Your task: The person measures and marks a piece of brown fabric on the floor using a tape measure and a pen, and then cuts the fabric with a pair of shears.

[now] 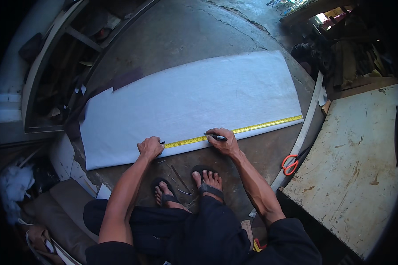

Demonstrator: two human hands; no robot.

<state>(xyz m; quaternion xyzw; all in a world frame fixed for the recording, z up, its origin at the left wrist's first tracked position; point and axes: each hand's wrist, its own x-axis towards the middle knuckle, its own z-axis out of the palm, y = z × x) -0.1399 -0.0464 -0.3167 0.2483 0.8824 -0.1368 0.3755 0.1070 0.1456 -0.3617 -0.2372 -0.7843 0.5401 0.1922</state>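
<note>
A large whitish sheet (185, 97) of cloth-like material lies across the floor in front of me. Along its near edge runs a yellow tape measure (265, 123), pulled out to the sheet's right end. My left hand (151, 147) is closed at the tape's left end, gripping the tape measure; a small dark part shows beside the fingers, and the rest is hidden. Further right, my right hand (222, 142) is closed around a black pen (218, 137). Its fingers rest on the sheet at the tape, with the pen tip just above the tape's far edge.
Orange-handled scissors (290, 164) lie on the right beside a long pale metal strip (306, 128). A worn, stained board (349, 172) stands at the right. A dark open shelf (70, 62) is at the upper left. My sandalled feet (206, 182) are close to the sheet's near edge.
</note>
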